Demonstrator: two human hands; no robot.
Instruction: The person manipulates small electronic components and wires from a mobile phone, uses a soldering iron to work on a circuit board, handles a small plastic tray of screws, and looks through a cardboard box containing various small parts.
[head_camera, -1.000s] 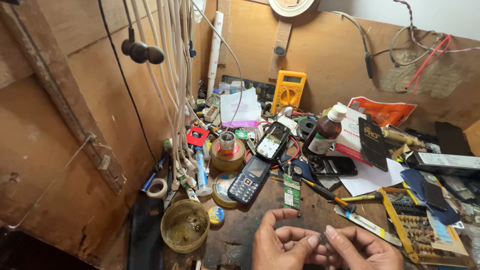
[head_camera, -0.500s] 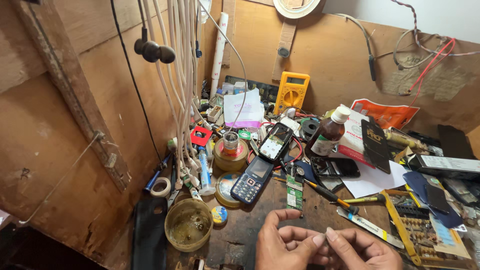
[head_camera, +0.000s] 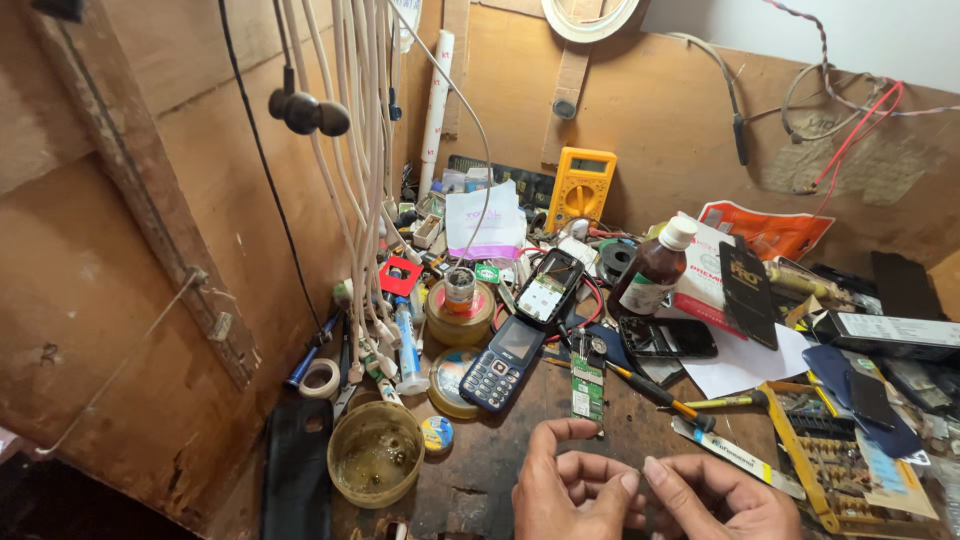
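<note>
My left hand (head_camera: 575, 490) and my right hand (head_camera: 720, 500) meet at the bottom edge of the view, fingertips pinched together; whatever lies between them is too small to make out. Just beyond them lies a green circuit board (head_camera: 587, 386) on the dark worktop. A blue keypad phone (head_camera: 502, 365) rests to the left of the board. A second opened phone (head_camera: 548, 285) lies further back, and a black phone (head_camera: 668, 337) sits to the right.
A yellow multimeter (head_camera: 581, 188) leans on the back wall. A brown bottle (head_camera: 655, 268) stands at centre right. White cables (head_camera: 365, 180) hang at left. A round tin of paste (head_camera: 375, 465) sits front left, a screwdriver (head_camera: 655, 388) lies beside the board.
The view has shifted slightly, so the bench appears a little further right. My hands stay together at the bottom, fingers still pinched.
</note>
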